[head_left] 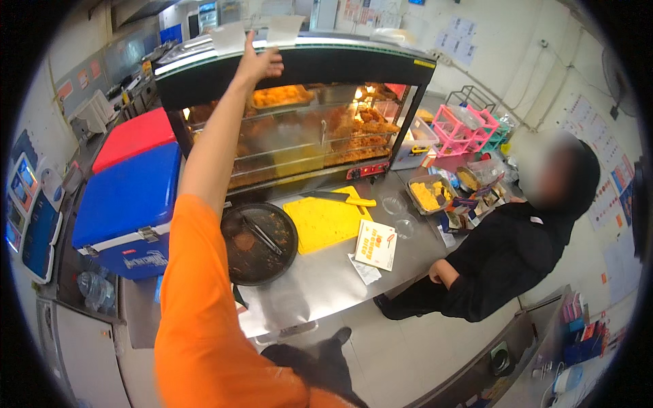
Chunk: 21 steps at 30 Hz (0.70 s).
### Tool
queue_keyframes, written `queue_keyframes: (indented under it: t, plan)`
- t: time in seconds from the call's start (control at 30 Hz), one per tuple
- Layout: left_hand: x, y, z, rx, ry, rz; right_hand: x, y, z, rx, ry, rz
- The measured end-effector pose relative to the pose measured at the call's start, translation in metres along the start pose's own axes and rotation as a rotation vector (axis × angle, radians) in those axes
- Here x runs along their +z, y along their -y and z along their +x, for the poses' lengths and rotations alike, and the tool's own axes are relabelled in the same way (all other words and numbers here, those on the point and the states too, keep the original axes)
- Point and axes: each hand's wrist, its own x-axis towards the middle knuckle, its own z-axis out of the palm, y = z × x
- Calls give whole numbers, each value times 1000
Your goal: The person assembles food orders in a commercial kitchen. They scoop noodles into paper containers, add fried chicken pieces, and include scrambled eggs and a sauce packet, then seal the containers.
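Observation:
My left hand (260, 62) is raised on a long orange-sleeved arm in front of the top edge of a heated glass display cabinet (299, 64). Its thumb points up and its fingers spread to the right, holding nothing that I can see. White paper sheets (228, 39) stand on the cabinet top on both sides of the hand; contact is unclear. Behind the glass, trays of fried food (279, 96) sit under lights. A small skin-coloured patch (240, 308) beside my sleeve may be my right hand, mostly hidden.
A round black pan (282, 231) with tongs and a yellow cutting board (313, 234) with a knife lie on the steel counter, beside a printed white box (376, 246). Blue (129, 204) and red coolers stand left. A person in black (507, 251) stands right, near food trays.

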Motion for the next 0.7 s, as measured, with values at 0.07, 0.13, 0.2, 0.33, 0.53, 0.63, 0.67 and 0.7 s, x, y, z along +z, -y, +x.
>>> queue_keyframes:
  t: [0.07, 0.13, 0.2, 0.33, 0.53, 0.63, 0.67, 0.7]
  plan:
    - [4, 11, 27, 20, -4, -182, -28, 15, 33, -21, 1, -4]
    - [-1, 33, 54, 19, -7, -254, -59, 33, 64, -67, 7, -66]
    - [-28, 57, 71, 270, 288, 467, -93, 70, 99, -413, -5, -572]
    - [-75, 84, 103, -49, 8, 86, -127, 212, 157, -772, -288, -929]
    - [-153, 148, 108, 49, 28, 375, -68, 401, 163, -640, -22, -297]
    - [-167, 197, 97, -93, -61, 546, -28, 430, 168, -742, 50, -381]
    - [-169, 210, 90, -129, -85, 585, -19, 433, 172, -785, 76, -437]
    - [-169, 223, 82, -163, -104, 623, -13, 435, 175, -737, 139, -408]
